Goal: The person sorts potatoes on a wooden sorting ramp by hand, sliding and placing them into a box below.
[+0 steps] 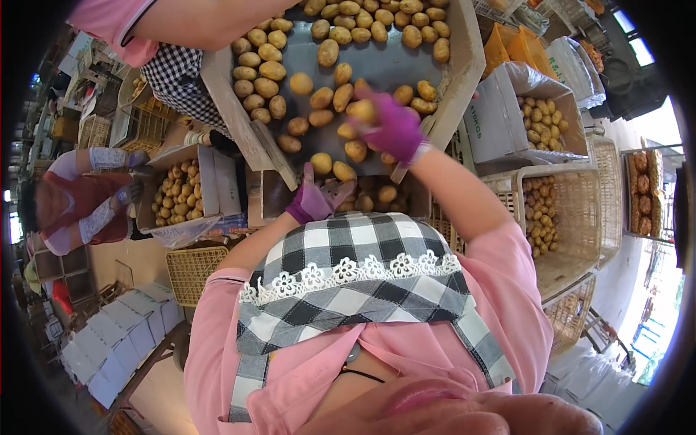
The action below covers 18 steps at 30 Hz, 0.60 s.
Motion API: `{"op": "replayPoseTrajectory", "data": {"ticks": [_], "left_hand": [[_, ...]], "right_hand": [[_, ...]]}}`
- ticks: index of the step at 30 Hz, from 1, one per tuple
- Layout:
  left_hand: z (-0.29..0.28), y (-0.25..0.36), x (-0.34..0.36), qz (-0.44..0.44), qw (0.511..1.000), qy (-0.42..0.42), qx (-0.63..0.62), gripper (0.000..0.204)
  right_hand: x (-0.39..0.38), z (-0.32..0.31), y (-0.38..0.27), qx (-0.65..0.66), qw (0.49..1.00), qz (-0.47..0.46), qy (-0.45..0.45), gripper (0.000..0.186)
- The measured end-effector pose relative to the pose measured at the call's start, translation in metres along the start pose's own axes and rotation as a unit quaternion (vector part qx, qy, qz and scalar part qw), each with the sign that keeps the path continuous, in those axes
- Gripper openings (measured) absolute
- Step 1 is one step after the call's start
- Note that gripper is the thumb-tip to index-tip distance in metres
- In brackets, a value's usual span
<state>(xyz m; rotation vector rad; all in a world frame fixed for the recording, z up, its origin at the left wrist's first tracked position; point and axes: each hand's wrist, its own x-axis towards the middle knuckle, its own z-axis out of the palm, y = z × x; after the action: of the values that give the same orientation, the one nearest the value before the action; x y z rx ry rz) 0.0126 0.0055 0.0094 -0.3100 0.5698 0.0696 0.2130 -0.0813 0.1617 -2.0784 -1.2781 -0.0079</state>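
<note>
My right hand (pixel 388 129) wears a purple glove and has its fingers closed around a yellow potato (pixel 362 111) over the sloped, grey-lined wooden sorting tray (pixel 388 51). My left hand (pixel 321 196), also in a purple glove, is at the tray's lower opening with its fingers stretched apart, just below two loose potatoes (pixel 322 164). Potatoes (pixel 270 70) lie in a band along the tray's sides and top and scattered down its middle. Beneath the opening, partly hidden by my hands and checked apron, a container holds more potatoes (pixel 386 194).
Potato-filled cartons stand left (pixel 210 185) and upper right (pixel 486 109). A plastic crate of potatoes (pixel 573 257) is at my right, a yellow basket (pixel 194 272) lower left. A co-worker (pixel 76 203) works at left; another person's arm (pixel 174 18) reaches over the tray's upper left.
</note>
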Motion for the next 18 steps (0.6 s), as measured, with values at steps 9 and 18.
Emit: {"op": "replayPoseTrajectory", "data": {"ticks": [9, 18], "left_hand": [[0.016, 0.003, -0.012, -0.108, 0.988, 0.022, -0.106, 0.080], [0.043, -0.009, -0.031, 0.020, 0.970, 0.021, 0.241, 0.050]], "right_hand": [[-0.002, -0.181, 0.179, -0.346, 0.900, -0.027, 0.264, 0.041], [0.023, 0.041, -0.075, -0.440, 0.849, -0.084, -0.281, 0.056]]}}
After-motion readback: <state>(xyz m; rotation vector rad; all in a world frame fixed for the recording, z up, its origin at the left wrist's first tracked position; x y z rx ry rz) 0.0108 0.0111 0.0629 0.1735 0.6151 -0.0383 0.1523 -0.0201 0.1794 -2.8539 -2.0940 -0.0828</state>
